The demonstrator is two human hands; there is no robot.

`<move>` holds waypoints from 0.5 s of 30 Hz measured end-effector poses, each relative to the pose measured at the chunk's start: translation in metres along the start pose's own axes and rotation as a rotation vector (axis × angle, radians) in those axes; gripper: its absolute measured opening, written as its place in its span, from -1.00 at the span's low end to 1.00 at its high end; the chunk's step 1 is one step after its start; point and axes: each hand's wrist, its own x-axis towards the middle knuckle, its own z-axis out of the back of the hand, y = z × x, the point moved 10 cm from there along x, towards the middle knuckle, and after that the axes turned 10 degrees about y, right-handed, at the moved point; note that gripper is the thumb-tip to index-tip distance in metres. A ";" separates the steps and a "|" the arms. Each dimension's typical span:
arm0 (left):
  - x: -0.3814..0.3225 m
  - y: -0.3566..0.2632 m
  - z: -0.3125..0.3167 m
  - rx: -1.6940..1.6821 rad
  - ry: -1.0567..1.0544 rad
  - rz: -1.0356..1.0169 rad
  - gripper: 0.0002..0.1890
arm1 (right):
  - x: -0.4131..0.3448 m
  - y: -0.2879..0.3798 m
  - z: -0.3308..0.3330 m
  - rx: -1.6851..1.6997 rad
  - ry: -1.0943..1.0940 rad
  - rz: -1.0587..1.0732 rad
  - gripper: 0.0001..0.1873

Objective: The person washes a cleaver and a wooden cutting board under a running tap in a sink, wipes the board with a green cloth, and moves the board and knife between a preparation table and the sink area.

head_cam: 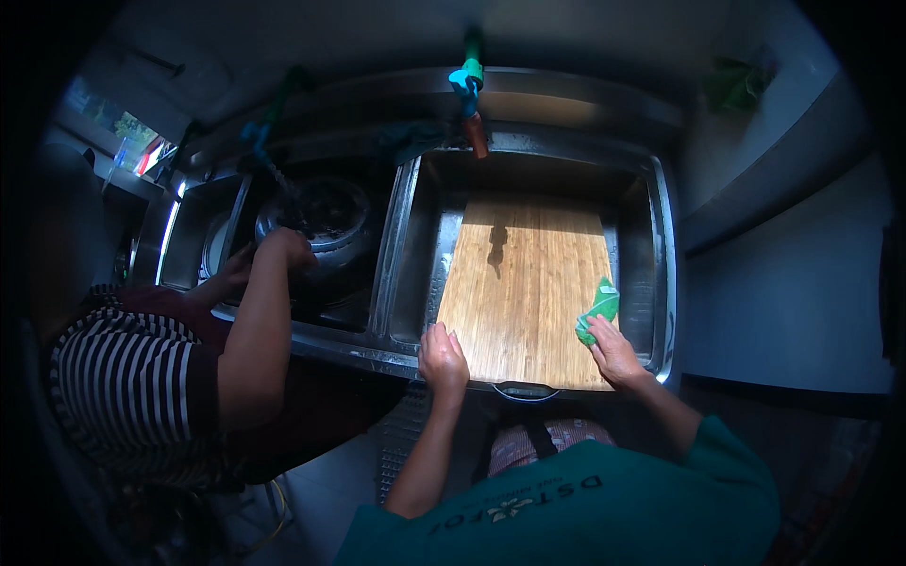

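Observation:
A large wooden cutting board (527, 297) lies tilted in the right-hand steel sink, its near end resting on the front rim. My right hand (617, 354) is on a green scrubbing cloth (601, 308), pressed against the board's right edge. At the board's near left edge is my left hand (444, 356), fingers curled around that edge. The shadow of the tap falls on the board's upper part. Part of a handle opening shows at the near end of the board.
Above the sink hangs a blue and green tap (465, 92) with a reddish spout. On the left, a co-worker in striped sleeves has both hands at a metal pot (322, 219) under running water in the middle sink. A wall (786, 283) stands close on the right.

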 end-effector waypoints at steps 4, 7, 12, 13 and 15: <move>0.000 0.001 -0.009 0.019 0.047 -0.016 -0.79 | 0.007 0.060 -0.027 0.011 0.117 0.152 -0.71; -0.001 0.004 -0.009 0.009 0.034 -0.022 -0.80 | 0.046 0.113 -0.061 0.036 0.208 0.396 -0.71; -0.002 0.008 -0.002 -0.053 -0.020 -0.014 -0.80 | 0.134 0.139 -0.076 0.204 0.154 0.485 -0.68; -0.002 0.005 -0.002 -0.052 -0.011 -0.012 -0.80 | 0.146 0.121 -0.073 0.174 0.132 0.468 -0.67; 0.000 0.001 -0.001 -0.052 -0.005 0.001 -0.79 | 0.168 0.046 -0.055 0.012 0.041 0.251 -0.66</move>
